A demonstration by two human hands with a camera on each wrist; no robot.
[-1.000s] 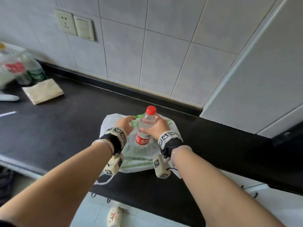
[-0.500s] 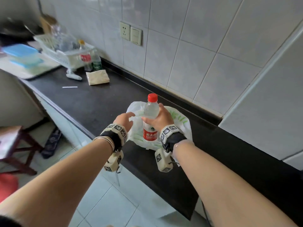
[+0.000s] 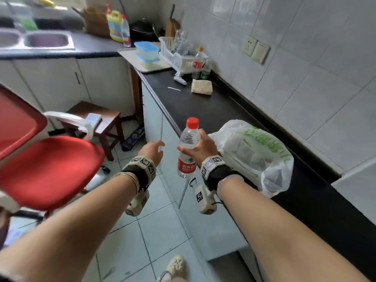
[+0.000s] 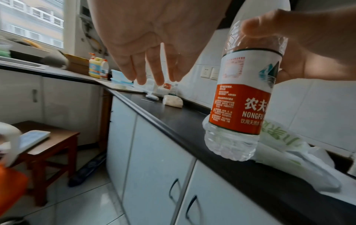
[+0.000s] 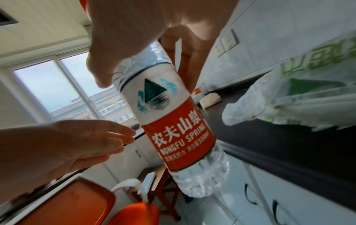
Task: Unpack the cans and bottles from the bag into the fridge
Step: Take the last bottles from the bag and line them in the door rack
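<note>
One water bottle (image 3: 188, 147), red cap, upright in air off the dark surface (image 3: 213, 110) edge, gripped around its upper body by right hand (image 3: 200, 148). Left hand (image 3: 151, 150) beside it, fingers relaxed, holding nothing. Plastic bag (image 3: 254, 155) lies on the surface behind.

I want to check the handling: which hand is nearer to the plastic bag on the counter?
Right. The right hand, gripping the water bottle, hangs just beside the plastic bag; the left hand is farther, beyond the bottle, over the floor.
</note>
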